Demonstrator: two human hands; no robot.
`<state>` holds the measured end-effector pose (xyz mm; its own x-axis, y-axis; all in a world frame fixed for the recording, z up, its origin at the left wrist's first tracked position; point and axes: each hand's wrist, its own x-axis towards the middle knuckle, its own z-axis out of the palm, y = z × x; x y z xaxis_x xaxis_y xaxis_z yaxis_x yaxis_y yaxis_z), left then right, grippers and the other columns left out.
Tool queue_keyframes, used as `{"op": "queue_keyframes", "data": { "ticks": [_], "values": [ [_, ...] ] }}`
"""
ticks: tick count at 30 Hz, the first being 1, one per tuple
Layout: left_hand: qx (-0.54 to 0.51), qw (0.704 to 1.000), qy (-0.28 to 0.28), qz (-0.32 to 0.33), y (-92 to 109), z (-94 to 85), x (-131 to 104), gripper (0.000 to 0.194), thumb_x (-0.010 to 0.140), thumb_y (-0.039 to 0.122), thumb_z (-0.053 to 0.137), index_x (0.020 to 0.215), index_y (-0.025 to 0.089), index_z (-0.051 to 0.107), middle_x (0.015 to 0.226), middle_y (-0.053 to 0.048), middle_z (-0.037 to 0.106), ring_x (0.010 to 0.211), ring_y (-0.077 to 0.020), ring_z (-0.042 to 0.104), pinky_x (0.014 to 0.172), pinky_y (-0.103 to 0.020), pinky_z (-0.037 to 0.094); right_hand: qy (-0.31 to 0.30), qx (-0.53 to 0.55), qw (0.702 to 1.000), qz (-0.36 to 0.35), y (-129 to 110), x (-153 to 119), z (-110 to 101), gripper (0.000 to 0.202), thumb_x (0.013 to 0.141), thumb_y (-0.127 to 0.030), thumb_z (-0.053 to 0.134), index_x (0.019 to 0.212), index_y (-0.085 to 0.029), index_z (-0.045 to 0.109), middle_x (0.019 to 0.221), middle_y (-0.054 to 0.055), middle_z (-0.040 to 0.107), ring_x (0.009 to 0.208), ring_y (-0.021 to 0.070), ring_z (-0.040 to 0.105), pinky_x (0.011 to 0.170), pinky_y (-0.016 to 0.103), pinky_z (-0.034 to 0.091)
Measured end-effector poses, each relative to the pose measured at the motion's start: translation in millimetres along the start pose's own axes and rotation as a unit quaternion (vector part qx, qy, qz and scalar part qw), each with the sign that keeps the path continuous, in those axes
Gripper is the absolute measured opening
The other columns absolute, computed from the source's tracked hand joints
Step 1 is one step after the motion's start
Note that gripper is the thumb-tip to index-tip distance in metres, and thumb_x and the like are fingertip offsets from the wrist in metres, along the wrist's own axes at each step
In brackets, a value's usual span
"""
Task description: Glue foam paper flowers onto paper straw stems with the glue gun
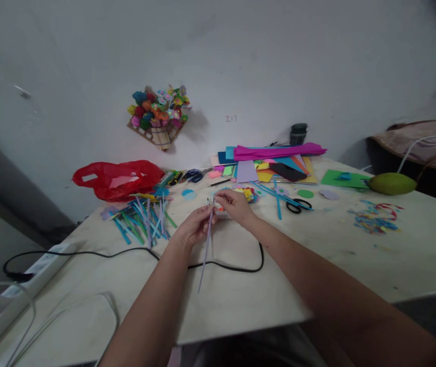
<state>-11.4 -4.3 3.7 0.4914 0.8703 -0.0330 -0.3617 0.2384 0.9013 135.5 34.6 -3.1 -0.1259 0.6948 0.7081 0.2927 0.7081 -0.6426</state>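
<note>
A thin lilac strip [206, 255] slants down toward the table's front edge, its upper end between my hands. My left hand [195, 225] is closed round the strip near its top. Just to the right and slightly higher, my right hand [235, 205] has its fingers pinched together at the strip's upper tip; whether they hold the strip or something small there is too small to tell. Behind the right hand lie yellow and red paper flower shapes [247, 193]. Left of my left hand is a pile of blue, green and lilac strips [141, 219].
A black cable [237, 268] crosses the table [241, 306] below my hands. Scissors [299, 206], coloured sheets [247, 172] and a green mango-like fruit [391, 184] lie to the right. A red plastic bag [126, 178] and a power strip [46, 262] are on the left.
</note>
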Motion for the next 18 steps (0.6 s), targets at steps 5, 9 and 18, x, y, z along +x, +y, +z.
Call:
{"op": "queue_keyframes", "data": {
  "ticks": [5, 9, 18],
  "values": [
    [-0.002, 0.996, 0.069, 0.054, 5, -13.0, 1, 0.019, 0.065, 0.024, 0.064, 0.068, 0.013, 0.05, 0.051, 0.002, 0.053, 0.03, 0.0003, 0.032, 0.029, -0.011, 0.02, -0.013, -0.106, 0.994, 0.034, 4, 0, -6, 0.025, 0.08, -0.032, 0.044, 0.091, -0.018, 0.062, 0.08, 0.003, 0.065, 0.07, 0.0137, 0.057, 0.066, 0.026, 0.043],
    [-0.005, 0.984, 0.155, 0.085, 9, -21.2, 2, 0.018, 0.06, 0.022, 0.066, 0.066, 0.012, 0.051, 0.049, 0.002, 0.054, 0.032, -0.0003, 0.035, 0.03, -0.011, 0.022, -0.087, -0.273, 0.956, 0.062, 3, -2, -12, 0.025, 0.075, -0.025, 0.048, 0.096, -0.019, 0.062, 0.087, 0.005, 0.065, 0.082, 0.0184, 0.056, 0.07, 0.029, 0.042],
    [0.013, 0.968, 0.209, 0.136, 6, -30.8, 6, 0.023, 0.059, 0.023, 0.067, 0.076, 0.013, 0.055, 0.043, 0.003, 0.052, 0.03, -0.0026, 0.037, 0.03, -0.013, 0.022, -0.252, -0.404, 0.877, 0.061, -3, -8, -6, 0.043, 0.068, -0.027, 0.053, 0.11, -0.019, 0.054, 0.101, 0.011, 0.059, 0.095, 0.0249, 0.052, 0.076, 0.034, 0.04]
  ]
}}
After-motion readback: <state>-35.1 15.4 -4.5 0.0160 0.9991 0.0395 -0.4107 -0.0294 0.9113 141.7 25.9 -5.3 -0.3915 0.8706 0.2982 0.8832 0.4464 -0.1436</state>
